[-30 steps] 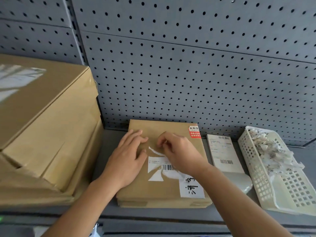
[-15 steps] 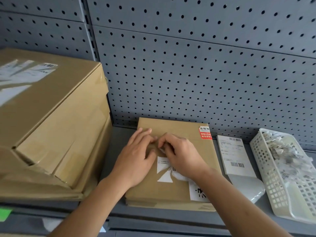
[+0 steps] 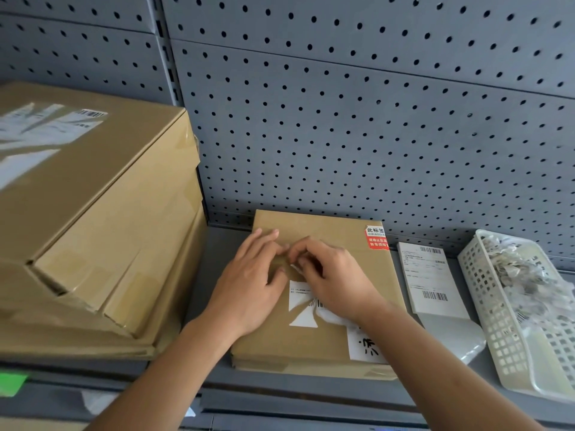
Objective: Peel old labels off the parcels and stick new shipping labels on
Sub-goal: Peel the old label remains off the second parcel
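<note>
Your left hand (image 3: 252, 284) is flat, fingers straight, pressing down on the flat brown cardboard parcel (image 3: 311, 346). Makes sense: that pins it to the grey metal shelf (image 3: 214, 262) so it doesn't skid when you pull.

Your right hand (image 3: 336, 281) is curled up right against the left one, and it looks like it's pinching the top edge of the torn white paper label (image 3: 303, 301). The rest of that label sits between your two hands and under your right palm. It's ragged and only partly off, so I'd say you're mid-peel on the old one. Pull low and slow or it'll shred more.

The white printed shipping label sheet (image 3: 432, 278) lies just right of your right hand, off the parcel. I'm guessing it's parked there so you can grab it the moment the old one is gone. Further right is the white perforated plastic basket (image 3: 485, 321), full of crumpled paper label scraps (image 3: 522, 275). That's clearly your bin, one short reach away.

Left of your left hand is the stack of big brown cardboard boxes (image 3: 93, 213). The top one has label remains on it, so probably more work is waiting there.
</note>
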A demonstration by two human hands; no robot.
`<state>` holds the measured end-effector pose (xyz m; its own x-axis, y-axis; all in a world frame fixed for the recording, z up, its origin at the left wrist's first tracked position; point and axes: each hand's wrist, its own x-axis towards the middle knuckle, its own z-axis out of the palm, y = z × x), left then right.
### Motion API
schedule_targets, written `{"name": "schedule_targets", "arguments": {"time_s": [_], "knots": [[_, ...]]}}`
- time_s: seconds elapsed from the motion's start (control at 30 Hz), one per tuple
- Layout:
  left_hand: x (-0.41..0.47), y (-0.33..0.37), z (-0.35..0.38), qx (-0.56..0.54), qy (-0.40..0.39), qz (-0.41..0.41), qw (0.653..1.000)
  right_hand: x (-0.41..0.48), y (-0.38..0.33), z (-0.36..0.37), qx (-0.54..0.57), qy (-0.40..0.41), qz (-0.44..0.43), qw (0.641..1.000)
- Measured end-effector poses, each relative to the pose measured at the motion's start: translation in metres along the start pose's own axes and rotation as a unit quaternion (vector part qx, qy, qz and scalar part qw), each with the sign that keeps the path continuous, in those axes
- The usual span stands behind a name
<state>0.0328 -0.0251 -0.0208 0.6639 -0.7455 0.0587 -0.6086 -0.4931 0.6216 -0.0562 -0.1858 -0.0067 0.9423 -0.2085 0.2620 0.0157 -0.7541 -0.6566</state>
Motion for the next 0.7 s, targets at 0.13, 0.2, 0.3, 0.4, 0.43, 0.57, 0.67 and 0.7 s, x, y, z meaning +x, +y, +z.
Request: {"name": "schedule_targets", "arguments": {"time_s": [0.13, 0.2, 0.3, 0.4, 0.43, 0.57, 0.67, 0.7], "knots": [[-0.0009, 0.0007, -0.001, 0.0, 0.002, 0.002, 1.0, -0.0031, -0.0011, -0.0029, 0.016, 0.012, 0.008, 1.0], [-0.0008, 0.0004, -0.0006, 0.001, 0.003, 0.003, 1.0, -0.0026, -0.0012, -0.0045, 0.03, 0.008, 0.021, 0.999], [-0.001, -0.0004, 0.0001, 0.002, 0.0, 0.0, 1.0, -0.0011, -0.0011, -0.0018, 0.015, -0.011, 0.007, 1.0], [-0.0008, -0.0005, 0.0002, -0.002, 0.002, 0.001, 1.0, -0.0034, -0.0004, -0.0051, 0.035, 0.012, 0.018, 0.999], [-0.0005, -0.0003, 0.0003, -0.002, 0.002, 0.001, 1.0, -0.0033, -0.0007, -0.0068, 0.044, 0.017, 0.024, 0.999], [-0.0005, -0.0002, 0.0, -0.001, -0.003, -0.006, 1.0, -0.0011, -0.0029, -0.0051, 0.017, -0.012, -0.002, 1.0], [-0.0008, 0.0004, 0.0002, 0.0, 0.0, -0.004, 1.0, -0.0024, -0.003, -0.0081, 0.05, 0.001, 0.02, 0.999], [-0.0006, 0.0006, 0.0, 0.001, 0.0, -0.004, 1.0, -0.0021, -0.003, -0.0091, 0.062, 0.006, 0.025, 0.998]]}}
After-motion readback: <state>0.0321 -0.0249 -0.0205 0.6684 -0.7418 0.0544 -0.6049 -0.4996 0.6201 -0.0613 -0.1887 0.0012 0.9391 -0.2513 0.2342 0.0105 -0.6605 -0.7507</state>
